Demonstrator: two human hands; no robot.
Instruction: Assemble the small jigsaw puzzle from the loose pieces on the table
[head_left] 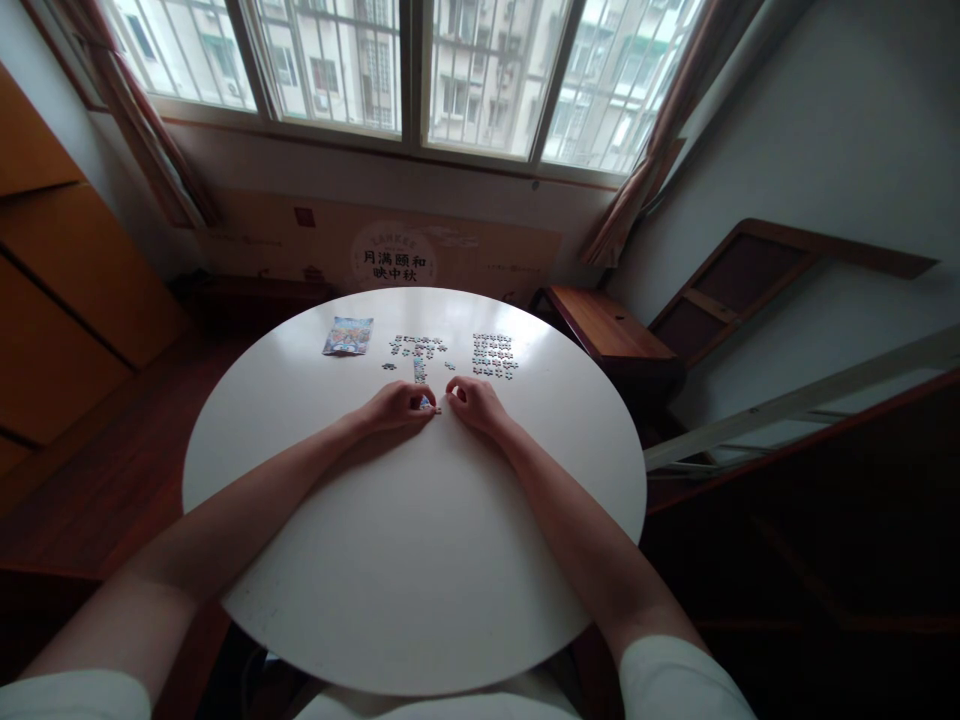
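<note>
On the white table, a narrow strip of joined jigsaw puzzle pieces [419, 370] runs down toward me. My left hand [401, 404] lies at the strip's lower end, its thumb and fingers curled round the bluish pieces there and partly covering them. A small jigsaw piece [438, 411] shows just beside those fingertips. To the right, my right hand [474, 402] is closed in a pinch, a small gap away from the left; whatever sits between its fingertips is too small to make out. One loose piece [449, 366] lies just above the right hand.
Loose puzzle pieces [493, 355] lie in rows at the right, and more scattered pieces [409, 345] surround the strip's top. A printed picture packet [349, 336] rests at the far left of the round table [405, 560]. A wooden stool-like table [611, 322] stands beyond the right edge.
</note>
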